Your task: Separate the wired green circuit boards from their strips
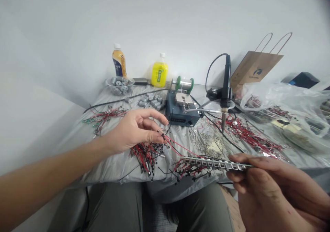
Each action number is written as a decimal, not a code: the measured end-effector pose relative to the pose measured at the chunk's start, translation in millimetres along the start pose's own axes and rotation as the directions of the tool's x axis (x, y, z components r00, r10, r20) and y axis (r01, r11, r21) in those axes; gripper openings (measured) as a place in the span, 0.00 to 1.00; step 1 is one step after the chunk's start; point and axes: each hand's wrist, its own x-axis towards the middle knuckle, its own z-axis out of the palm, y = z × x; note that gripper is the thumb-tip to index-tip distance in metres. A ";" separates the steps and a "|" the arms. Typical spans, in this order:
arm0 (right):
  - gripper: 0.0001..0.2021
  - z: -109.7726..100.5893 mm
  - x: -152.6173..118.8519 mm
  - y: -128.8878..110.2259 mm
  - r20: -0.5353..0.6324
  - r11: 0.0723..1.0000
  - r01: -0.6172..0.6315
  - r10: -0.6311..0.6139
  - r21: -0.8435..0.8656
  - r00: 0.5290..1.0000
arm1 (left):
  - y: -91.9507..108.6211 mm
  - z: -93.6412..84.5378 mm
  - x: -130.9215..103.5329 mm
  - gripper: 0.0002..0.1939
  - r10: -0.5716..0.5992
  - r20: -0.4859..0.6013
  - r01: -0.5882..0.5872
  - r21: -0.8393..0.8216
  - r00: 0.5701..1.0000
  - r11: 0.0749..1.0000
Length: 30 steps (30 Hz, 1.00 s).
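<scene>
L hand (136,128): grip pinching red/blk wires (167,139), left of soldering iron (227,78). R hand (273,187): grip on slotted strip (213,163), near side of iron.

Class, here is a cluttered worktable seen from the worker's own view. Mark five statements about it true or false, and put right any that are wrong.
1. The right hand holds a long, thin strip. True.
2. The yellow bottle stands to the left of the orange one. False: the yellow bottle is to the right of the orange bottle.
3. The soldering iron lies flat on the table. False: the soldering iron is upright, tip pointing down.
4. Red and black wires stretch between the left hand and the strip. True.
5. The spool has red rims. False: the rims of the spool are green.
</scene>
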 end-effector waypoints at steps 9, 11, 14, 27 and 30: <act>0.09 -3.9 26.4 9.6 -0.117 0.979 0.191 -0.182 0.070 0.976 | 4.2 3.7 1.1 0.17 -0.015 0.016 0.015 0.024 1.000 1.000; 0.10 -3.8 27.8 12.1 -0.122 0.977 0.199 -0.189 0.073 0.974 | 5.8 5.7 0.5 0.14 -0.014 0.018 0.013 0.033 1.000 0.999; 0.10 -3.4 27.6 15.1 -0.142 0.980 0.193 -0.184 0.051 0.973 | 7.7 8.3 0.7 0.12 0.003 0.016 -0.003 0.048 1.000 0.999; 0.09 12.1 3.8 -20.8 -0.200 0.995 -0.031 0.050 0.097 0.978 | 6.4 6.1 -0.8 0.12 0.068 -0.006 -0.067 0.124 0.998 0.990; 0.10 12.9 5.1 -17.8 -0.201 0.995 -0.034 0.053 0.094 0.978 | 7.2 7.2 -0.1 0.12 0.077 -0.001 -0.076 0.139 0.997 0.987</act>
